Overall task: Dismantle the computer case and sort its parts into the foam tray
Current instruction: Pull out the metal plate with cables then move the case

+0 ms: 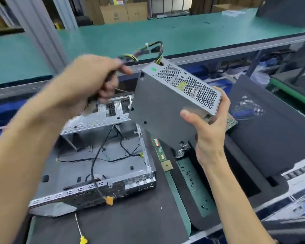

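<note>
Hands first: the right hand (207,131) holds the power supply (167,104) aloft by its lower corner, thumb flat on the broad grey side and fingers wrapped behind the perforated end. The left hand (95,80) is curled round the cable bundle (144,50) that comes out of the box's top corner and arches back toward that fist; it is blurred, so exactly how the fingers lie on the wires is hard to say.

The box hangs tilted between the two hands, its long axis running from upper left, beside the left hand, down to the right hand. Beneath and to the left of the hands sits the computer case (102,166), opened and mostly stripped, with thin black leads trailing across its floor.

The foam tray (271,138) lies to the right of the right hand and a little beyond it, its dark cut-outs partly hidden by the wrist. So the drop-off sits on the right hand's side, and that hand is plainly the nearer one. I would judge the coming move a swing rightward, with the box turned until its long axis matches a slot, the left hand following with the cables so they do not snag.

A screwdriver (80,229) lies on the surface near the person, below the case.
</note>
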`<state>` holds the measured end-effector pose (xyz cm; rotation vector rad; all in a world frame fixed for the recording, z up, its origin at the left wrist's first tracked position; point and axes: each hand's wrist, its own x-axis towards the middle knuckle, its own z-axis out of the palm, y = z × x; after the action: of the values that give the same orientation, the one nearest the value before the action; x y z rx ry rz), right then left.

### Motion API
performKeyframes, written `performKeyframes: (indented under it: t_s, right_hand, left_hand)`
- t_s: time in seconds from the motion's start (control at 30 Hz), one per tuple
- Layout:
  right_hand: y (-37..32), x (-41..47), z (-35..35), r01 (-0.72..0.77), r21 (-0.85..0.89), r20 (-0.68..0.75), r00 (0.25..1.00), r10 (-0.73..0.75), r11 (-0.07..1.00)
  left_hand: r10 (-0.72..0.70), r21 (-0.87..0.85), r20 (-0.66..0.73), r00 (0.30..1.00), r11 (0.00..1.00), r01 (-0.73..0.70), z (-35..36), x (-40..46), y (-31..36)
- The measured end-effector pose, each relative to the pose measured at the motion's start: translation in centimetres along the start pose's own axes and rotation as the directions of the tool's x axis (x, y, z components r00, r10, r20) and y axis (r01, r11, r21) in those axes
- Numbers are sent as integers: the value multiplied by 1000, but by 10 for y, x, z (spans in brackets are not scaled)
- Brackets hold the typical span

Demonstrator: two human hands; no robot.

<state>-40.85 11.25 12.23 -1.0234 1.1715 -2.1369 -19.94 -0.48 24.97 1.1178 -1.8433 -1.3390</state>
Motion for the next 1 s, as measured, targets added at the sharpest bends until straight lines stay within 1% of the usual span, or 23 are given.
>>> performKeyframes:
  t_s: [0.07, 0.13, 0.2, 0.27, 0.4, 0.53, 0.6, 0.67, 0.77, 0.83, 0.9, 1.0]
  right_hand:
    - [-3, -1, -5, 37, -43, -44, 998, -39, 998]
    - [-5, -5, -18, 65, -148, -73, 994, -77, 987]
    - [-6, -12, -39, 71, -261, -97, 990, -99, 963]
    - [-6, -20, -63, 63, -364, -123, 986, -115, 929]
    - [-6, -34, -115, 13, -501, -181, 976, -120, 865]
    - [-3, -49, -163, -72, -568, -225, 972, -70, 820]
    - [2, -56, -183, -113, -603, -235, 971, -40, 790]
    - [7, -60, -198, -160, -645, -246, 969, -5, 747]
    - [19, -61, -216, -232, -731, -272, 961, 37, 642]
    - [28, -62, -227, -273, -711, -314, 948, 55, 648]
    - [37, -64, -235, -302, -696, -365, 930, 42, 652]
    - [49, -68, -243, -342, -703, -410, 911, 37, 624]
  left_hand:
    - [-97, -10, 51, 994, 995, 97, 38, 2, -24]
    - [-138, 9, 89, 986, 990, 138, 74, 5, -43]
    - [-138, 34, 116, 984, 990, 135, 101, 13, -56]
    - [-135, 61, 173, 976, 990, 126, 123, 23, -62]
    - [-169, 81, 279, 945, 985, 152, 174, 40, -68]
    - [-237, 78, 413, 879, 971, 225, 226, 50, -78]
    - [-211, 98, 430, 878, 977, 187, 249, 50, -89]
    - [-186, 81, 415, 891, 983, 167, 268, 50, -100]
    - [-183, 78, 409, 894, 983, 165, 288, 54, -113]
    - [-183, 87, 431, 884, 983, 161, 298, 57, -118]
    - [-182, 96, 447, 876, 983, 155, 307, 60, -123]
    - [-214, 145, 481, 850, 976, 163, 317, 67, -127]
